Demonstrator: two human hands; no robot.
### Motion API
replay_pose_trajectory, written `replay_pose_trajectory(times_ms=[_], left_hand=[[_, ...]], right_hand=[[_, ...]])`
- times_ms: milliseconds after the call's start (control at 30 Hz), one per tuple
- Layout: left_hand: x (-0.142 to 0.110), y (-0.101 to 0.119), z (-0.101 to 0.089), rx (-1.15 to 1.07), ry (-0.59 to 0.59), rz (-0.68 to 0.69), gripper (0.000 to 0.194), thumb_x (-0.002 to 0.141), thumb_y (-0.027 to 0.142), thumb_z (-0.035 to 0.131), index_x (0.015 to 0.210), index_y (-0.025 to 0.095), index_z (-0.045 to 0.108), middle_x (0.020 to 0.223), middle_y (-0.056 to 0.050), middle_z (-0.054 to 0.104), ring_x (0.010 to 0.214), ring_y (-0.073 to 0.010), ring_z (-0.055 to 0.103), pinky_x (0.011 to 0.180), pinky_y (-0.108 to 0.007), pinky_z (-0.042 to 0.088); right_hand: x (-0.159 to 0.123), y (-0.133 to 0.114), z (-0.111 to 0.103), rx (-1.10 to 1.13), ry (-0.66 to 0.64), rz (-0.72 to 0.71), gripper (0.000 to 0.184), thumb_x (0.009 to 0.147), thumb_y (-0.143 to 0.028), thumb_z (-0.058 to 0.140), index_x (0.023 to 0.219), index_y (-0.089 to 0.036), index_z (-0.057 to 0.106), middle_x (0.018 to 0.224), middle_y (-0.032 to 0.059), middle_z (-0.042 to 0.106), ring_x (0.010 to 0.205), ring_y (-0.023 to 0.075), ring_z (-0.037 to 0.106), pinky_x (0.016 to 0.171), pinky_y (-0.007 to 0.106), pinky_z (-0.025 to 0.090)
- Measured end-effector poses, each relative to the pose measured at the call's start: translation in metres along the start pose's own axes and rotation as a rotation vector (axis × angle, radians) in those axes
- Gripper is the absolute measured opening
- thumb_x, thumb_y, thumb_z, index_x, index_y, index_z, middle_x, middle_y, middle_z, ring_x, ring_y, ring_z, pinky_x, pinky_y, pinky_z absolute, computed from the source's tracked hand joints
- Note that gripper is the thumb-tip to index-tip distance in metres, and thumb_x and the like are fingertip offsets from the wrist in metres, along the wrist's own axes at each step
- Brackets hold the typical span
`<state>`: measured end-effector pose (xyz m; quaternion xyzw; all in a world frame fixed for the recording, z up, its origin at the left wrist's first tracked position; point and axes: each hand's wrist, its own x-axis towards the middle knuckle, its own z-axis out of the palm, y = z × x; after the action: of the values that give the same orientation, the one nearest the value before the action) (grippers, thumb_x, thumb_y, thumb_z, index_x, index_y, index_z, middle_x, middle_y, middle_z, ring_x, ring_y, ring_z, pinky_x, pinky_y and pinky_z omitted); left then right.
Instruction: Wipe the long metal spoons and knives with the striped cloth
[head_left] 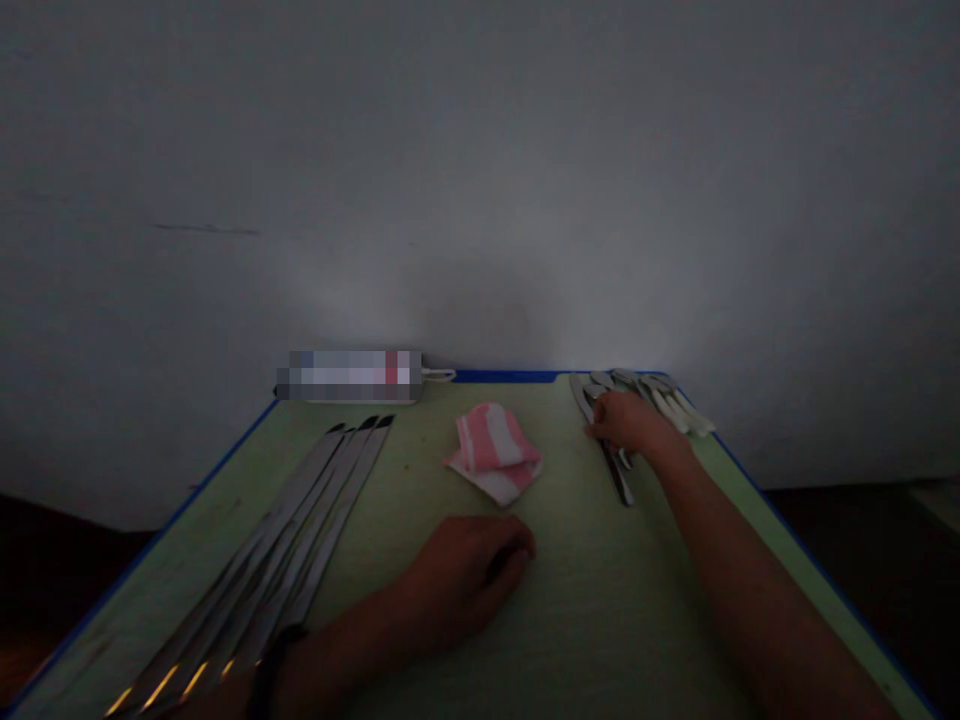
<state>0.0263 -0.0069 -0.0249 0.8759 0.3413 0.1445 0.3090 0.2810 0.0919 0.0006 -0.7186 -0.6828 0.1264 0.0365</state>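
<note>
My right hand (628, 425) is over the cutlery at the back right, its fingers closed in a pinch. The fingers hide whatever they grip. Under and beside them lie a table knife (619, 485) and several metal spoons (602, 379). My left hand (469, 570) rests near the middle of the table with its fingers curled in, and nothing shows in it. Just beyond it is a folded pink-and-white striped cloth (495, 450).
Several long, flat silver pieces (300, 545) with dark tips lie side by side on the left. A blurred-out pale box-like object (352, 378) with a white loop (442, 376) stands at the back left. White-handled cutlery (679, 412) lies right. A wall (480, 200) borders the blue-edged table (600, 620).
</note>
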Motion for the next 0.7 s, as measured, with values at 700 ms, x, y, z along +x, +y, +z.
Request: replay_pose_trajectory(times_ms=[700], left_hand=[[-0.022,-0.024,-0.098,0.604,-0.028,-0.277,0.029,0.084,0.036,0.044,0.1,0.016,0.058,0.107,-0.012,0.057,0.084,-0.0238,0.059,0.07,-0.034,0.046]], right_hand=[[-0.042,-0.106,0.055,-0.018,0.158,-0.477,0.031,0.09,-0.038,0.035,0.082,-0.019,0.058,0.077,0.0069,0.066,0.061,0.015,0.057,0.053,0.027,0.026]])
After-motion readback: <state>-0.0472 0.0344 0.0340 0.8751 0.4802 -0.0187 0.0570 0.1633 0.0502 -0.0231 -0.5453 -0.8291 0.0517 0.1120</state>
